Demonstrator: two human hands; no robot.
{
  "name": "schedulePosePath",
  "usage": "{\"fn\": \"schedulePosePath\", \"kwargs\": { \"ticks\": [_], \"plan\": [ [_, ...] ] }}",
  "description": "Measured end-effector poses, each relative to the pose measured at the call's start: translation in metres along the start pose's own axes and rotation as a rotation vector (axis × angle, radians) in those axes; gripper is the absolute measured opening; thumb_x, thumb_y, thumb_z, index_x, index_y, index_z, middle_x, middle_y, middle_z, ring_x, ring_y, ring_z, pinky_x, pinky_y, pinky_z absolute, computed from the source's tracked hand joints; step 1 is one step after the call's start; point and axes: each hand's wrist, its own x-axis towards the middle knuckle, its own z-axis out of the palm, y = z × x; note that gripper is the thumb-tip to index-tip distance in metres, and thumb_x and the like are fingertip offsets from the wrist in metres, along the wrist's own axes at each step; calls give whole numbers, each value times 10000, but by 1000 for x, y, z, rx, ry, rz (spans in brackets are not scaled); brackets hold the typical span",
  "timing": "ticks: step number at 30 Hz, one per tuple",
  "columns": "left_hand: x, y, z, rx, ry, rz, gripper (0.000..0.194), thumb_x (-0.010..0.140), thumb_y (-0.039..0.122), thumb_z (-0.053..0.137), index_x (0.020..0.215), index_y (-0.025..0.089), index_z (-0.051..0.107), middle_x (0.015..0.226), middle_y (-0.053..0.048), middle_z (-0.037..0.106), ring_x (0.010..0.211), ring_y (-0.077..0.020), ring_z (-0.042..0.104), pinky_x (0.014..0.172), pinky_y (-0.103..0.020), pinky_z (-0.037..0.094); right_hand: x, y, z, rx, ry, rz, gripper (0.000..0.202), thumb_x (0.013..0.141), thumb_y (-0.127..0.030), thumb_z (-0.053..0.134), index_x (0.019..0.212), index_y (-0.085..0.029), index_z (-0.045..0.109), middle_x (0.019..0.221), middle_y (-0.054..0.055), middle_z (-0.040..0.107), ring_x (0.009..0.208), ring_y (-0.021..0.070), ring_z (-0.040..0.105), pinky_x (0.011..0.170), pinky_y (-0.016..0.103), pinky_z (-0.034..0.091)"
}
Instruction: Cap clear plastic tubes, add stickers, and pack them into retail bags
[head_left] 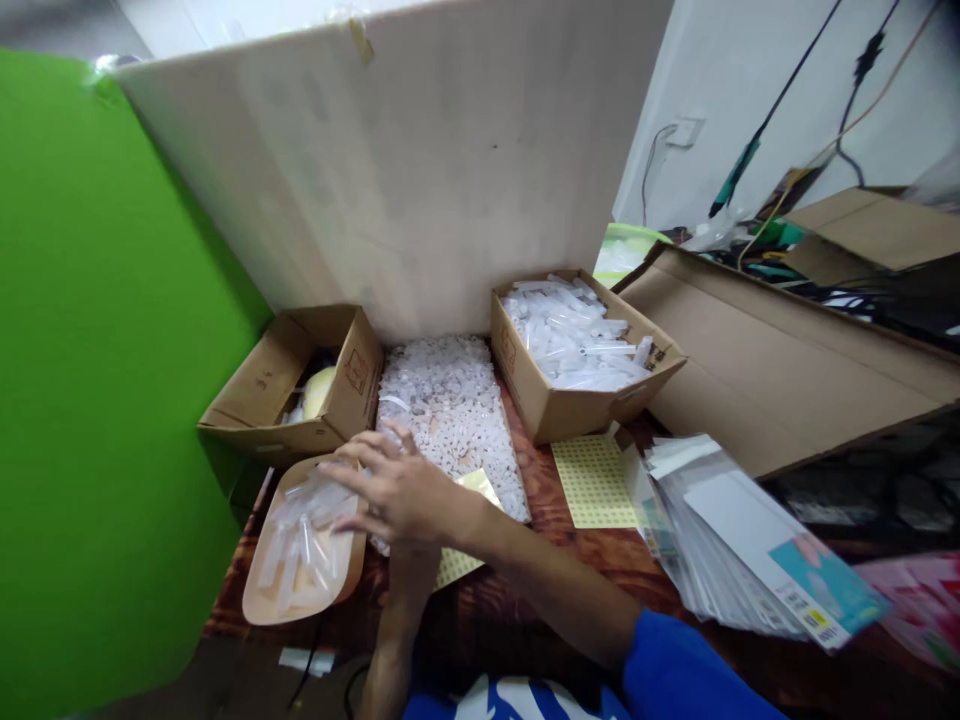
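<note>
My right hand [409,490] reaches across to the left, with its fingers apart over the right edge of a peach plastic tray [259,590]. In the tray lie several translucent plastic tubes [289,560]. Nothing is plainly held in the spread fingers, though they are a little blurred. Under the right wrist is my left hand [412,565], its fingers hidden behind the right hand. Just beyond both hands, a broad layer of small clear plastic pieces [457,400] covers a flat board. A yellow label sheet [457,568] lies partly beneath the right forearm.
A cardboard box [262,440] stands at the left, with a yellow item inside. Another box [562,410], full of translucent tubes, stands right of centre. A yellow sticker sheet [592,480] and a fanned stack of clear packaging sleeves [712,550] lie rightward. A green panel [97,350] borders the left.
</note>
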Motion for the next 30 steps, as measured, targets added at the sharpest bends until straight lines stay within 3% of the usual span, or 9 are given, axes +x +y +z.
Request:
{"fn": "schedulePosePath", "kwargs": {
  "ticks": [4, 7, 8, 12, 16, 21, 25, 28, 30],
  "plan": [
    [-6, -18, -24, -145, -73, 178, 198, 972, 270, 511, 1032, 203, 687, 1014, -79, 723, 1002, -233, 694, 903, -374, 582, -14, 73, -74, -150, 69, 408, 311, 1029, -202, 470, 1281, -187, 653, 1270, 122, 632, 1186, 287, 543, 1066, 476, 370],
    [-2, -31, -24, -132, -107, 200, 190, 958, 215, 508, 1057, 211, 670, 1036, -90, 716, 1010, -244, 686, 898, -398, 567, -39, 140, -121, -331, -319, 1000, 335, 997, -155, 466, 1242, -111, 690, 1191, 185, 683, 1095, 292, 622, 956, 396, 448],
    [4, -33, -20, -100, -124, 200, 198, 951, 199, 499, 1048, 210, 671, 1032, -93, 709, 1003, -249, 681, 890, -404, 563, -47, 157, -129, -333, -399, 1077, 302, 951, -148, 537, 1172, -62, 724, 1129, 219, 707, 1049, 310, 651, 901, 381, 470],
    [43, -29, 6, 99, -160, 194, 230, 897, 130, 481, 996, 182, 682, 1003, -119, 690, 974, -290, 661, 876, -449, 540, -67, 190, -127, -260, -590, 1153, 232, 799, -104, 672, 991, -90, 802, 998, 173, 772, 905, 253, 712, 745, 264, 486],
    [87, -18, 21, 167, -112, 155, 263, 917, 138, 447, 1036, 134, 681, 1040, -175, 676, 964, -316, 644, 881, -486, 510, -76, 192, -117, -273, -589, 1176, 312, 781, -108, 650, 1055, -65, 791, 1043, 205, 764, 923, 254, 723, 732, 251, 485],
    [120, 1, 54, 125, -248, 241, 189, 861, 122, 597, 1003, 178, 707, 1028, -111, 710, 980, -261, 663, 907, -383, 508, -77, 195, -118, -357, -406, 1176, 300, 823, -120, 612, 1064, -29, 767, 1034, 239, 751, 989, 290, 712, 800, 293, 491],
    [120, 17, 71, 144, -341, 264, 93, 796, 117, 712, 859, 184, 727, 871, -75, 736, 869, -246, 686, 903, -375, 507, -78, 195, -123, -430, -160, 1163, 276, 915, -139, 541, 1078, -38, 739, 1121, 246, 721, 1062, 300, 682, 889, 339, 489],
    [101, 20, 43, 137, -252, 247, 212, 943, 185, 575, 1118, 175, 694, 1117, -121, 729, 1030, -240, 670, 988, -384, 472, -90, 182, -129, -319, 321, 1027, 201, 932, -208, 602, 1027, -89, 734, 1042, 178, 744, 932, 253, 702, 849, 338, 518],
    [82, 13, 5, 108, -51, 205, 311, 989, 277, 528, 1261, 160, 626, 1200, -142, 702, 1037, -234, 669, 967, -370, 488, -101, 164, -130, -118, 635, 867, 171, 916, -283, 667, 980, -140, 734, 939, 105, 752, 775, 202, 695, 732, 309, 541]
  ]
}}
